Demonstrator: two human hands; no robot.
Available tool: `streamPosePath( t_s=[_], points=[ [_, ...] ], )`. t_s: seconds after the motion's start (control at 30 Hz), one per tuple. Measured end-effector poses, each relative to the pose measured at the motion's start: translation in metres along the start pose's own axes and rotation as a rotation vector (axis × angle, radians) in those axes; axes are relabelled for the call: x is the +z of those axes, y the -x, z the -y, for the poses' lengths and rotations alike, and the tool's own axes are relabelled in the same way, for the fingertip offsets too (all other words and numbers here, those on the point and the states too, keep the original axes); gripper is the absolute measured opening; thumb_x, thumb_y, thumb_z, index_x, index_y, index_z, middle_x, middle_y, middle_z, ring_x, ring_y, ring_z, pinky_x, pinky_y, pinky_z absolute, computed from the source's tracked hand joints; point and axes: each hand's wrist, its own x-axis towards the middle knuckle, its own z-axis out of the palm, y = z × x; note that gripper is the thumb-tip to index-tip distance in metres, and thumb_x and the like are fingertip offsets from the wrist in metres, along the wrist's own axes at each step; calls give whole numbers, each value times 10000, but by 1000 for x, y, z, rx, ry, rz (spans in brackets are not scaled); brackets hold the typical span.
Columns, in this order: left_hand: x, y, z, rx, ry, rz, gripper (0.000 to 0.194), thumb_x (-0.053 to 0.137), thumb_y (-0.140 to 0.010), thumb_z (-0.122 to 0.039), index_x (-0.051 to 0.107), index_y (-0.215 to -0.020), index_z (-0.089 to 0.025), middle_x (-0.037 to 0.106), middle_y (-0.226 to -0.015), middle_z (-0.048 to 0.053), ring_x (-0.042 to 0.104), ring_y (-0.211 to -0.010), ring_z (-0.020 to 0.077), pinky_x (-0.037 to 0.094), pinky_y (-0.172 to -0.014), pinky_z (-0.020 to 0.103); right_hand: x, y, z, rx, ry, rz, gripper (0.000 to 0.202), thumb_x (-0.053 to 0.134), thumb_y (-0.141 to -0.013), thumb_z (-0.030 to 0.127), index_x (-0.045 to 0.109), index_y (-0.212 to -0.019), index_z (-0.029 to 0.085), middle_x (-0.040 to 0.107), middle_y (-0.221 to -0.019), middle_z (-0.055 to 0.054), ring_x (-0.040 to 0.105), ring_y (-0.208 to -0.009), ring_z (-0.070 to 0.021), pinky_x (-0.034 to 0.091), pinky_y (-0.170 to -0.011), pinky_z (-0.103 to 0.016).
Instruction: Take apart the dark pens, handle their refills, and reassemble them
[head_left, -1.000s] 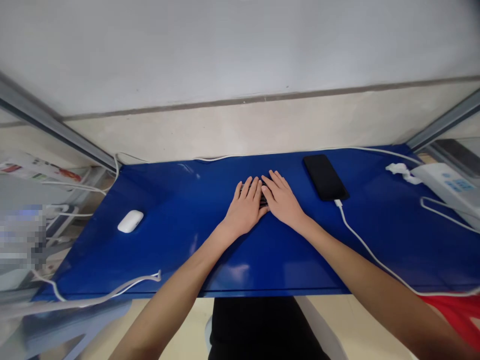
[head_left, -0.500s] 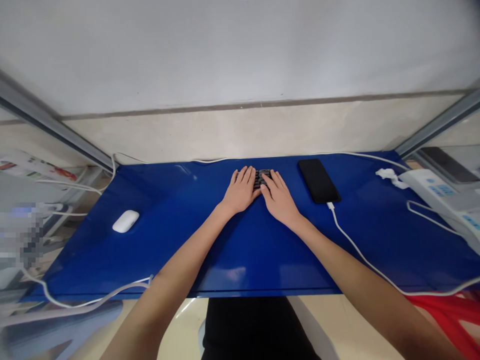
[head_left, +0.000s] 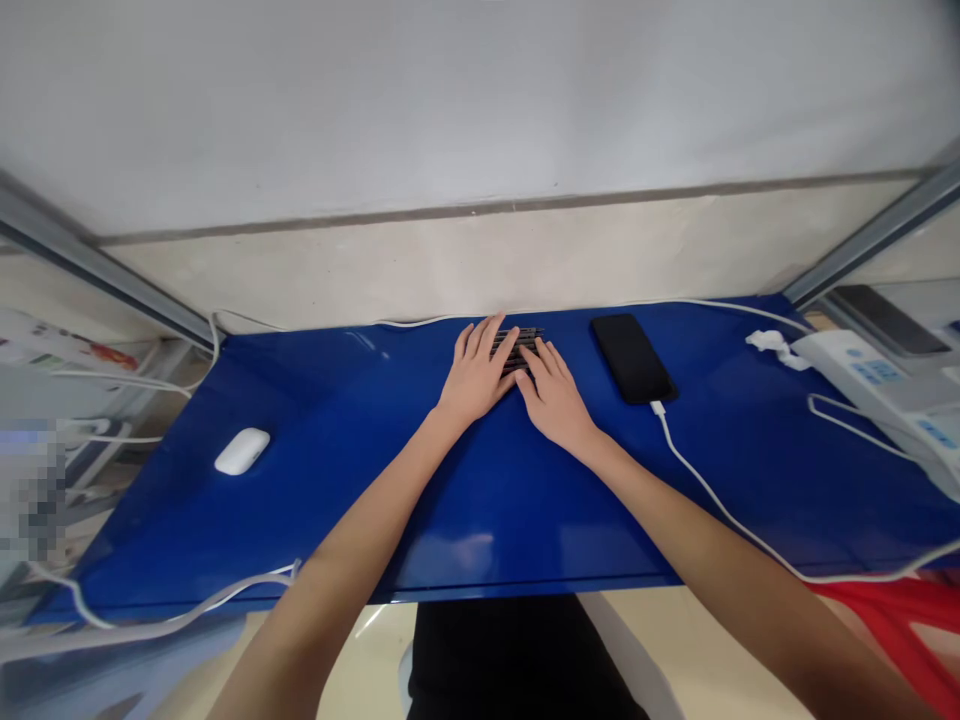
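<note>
Several thin dark sticks, pens perhaps, lie side by side in a small bundle (head_left: 527, 338) near the back edge of the blue table (head_left: 330, 420). My left hand (head_left: 478, 375) rests over the bundle's left end, its fingers spread apart. At the right end is my right hand (head_left: 556, 395), palm down with fingers stretched out, its fingertips touching the sticks. Both hands cover parts of the bundle, so its ends are partly hidden. Neither hand is closed around anything.
A black phone (head_left: 634, 358) with a white cable (head_left: 701, 482) lies right of my hands. A white rounded case (head_left: 242, 451) sits at the left. White crumpled tissue (head_left: 777, 348) and a power strip (head_left: 877, 385) are at the right. Red cloth shows lower right.
My left hand has moved slightly up and its fingers have spread more, uncovering more of the sticks. My right hand has shifted only a little. The whole view has tilted slightly.
</note>
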Motion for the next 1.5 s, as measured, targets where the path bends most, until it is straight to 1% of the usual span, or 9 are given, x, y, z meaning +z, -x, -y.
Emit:
streamPosePath(
  t_s=[0.13,0.23,0.57,0.7,0.8,0.93,1.1,1.33,1.5],
  points=[
    [-7,6,-7,18,-19,-44,331,486,-1020,-333,646,-1273,-192,497,-1521,168,390,-1450,329,298,-1176,549,0,1,1,24,-25,-7,682,282,-1049,492,402,-1559,54,279,-1669,-204,175,-1578,-326,208,-1271,-521],
    [-8,9,-13,3,-33,-41,248,498,-1015,-287,679,-1154,-189,580,-1410,163,456,-1382,320,327,-1143,540,-1,2,2,30,-36,-8,658,294,-1047,488,413,-1551,83,268,-1674,-197,163,-1579,-330,216,-1264,-542],
    [-13,29,-35,-68,14,-20,253,478,-1039,-298,668,-1115,-150,620,-1324,154,524,-1252,294,425,-1009,459,-4,6,8,-13,10,-119,524,328,-1053,415,506,-1463,141,391,-1590,-194,256,-1536,-335,301,-1210,-551],
    [-15,35,-34,-80,35,-44,263,436,-1057,-294,650,-1110,-150,619,-1329,161,547,-1197,277,427,-988,450,-13,8,15,-171,16,-144,377,352,-1069,331,651,-1284,247,623,-1379,-110,472,-1365,-285,394,-1108,-494],
    [-18,36,-27,-69,7,-21,275,403,-1069,-292,628,-1117,-141,669,-1196,150,574,-1076,265,445,-909,417,-20,9,18,-276,45,-90,338,391,-1064,267,672,-1249,240,723,-1147,-97,577,-1149,-274,439,-989,-471],
    [-26,38,-22,-59,-61,28,291,382,-1074,-303,631,-1103,-155,688,-959,106,578,-930,257,456,-811,382,-26,7,16,-355,92,1,354,378,-1059,236,689,-1218,179,707,-1086,-135,581,-998,-284,490,-896,-452],
    [-29,38,-24,-40,-68,53,320,363,-1083,-304,642,-1119,-152,688,-933,95,598,-942,253,444,-800,375,-31,1,6,-431,46,98,364,360,-1061,219,668,-1239,142,695,-1107,-149,604,-1026,-282,524,-956,-455],
    [-29,39,-23,-63,-40,105,341,365,-1081,-297,670,-1082,-145,704,-924,101,594,-954,274,429,-787,401,-30,-2,0,-469,36,189,349,393,-1050,217,637,-1297,181,692,-1100,-134,627,-1031,-279,556,-923,-456],
    [-36,36,-23,-111,61,218,347,373,-1079,-311,684,-1011,-174,721,-869,77,597,-881,240,440,-780,363,-26,0,-2,-456,111,193,309,413,-1055,247,703,-1137,178,696,-977,-120,649,-934,-267,557,-834,-419]
  ],
)
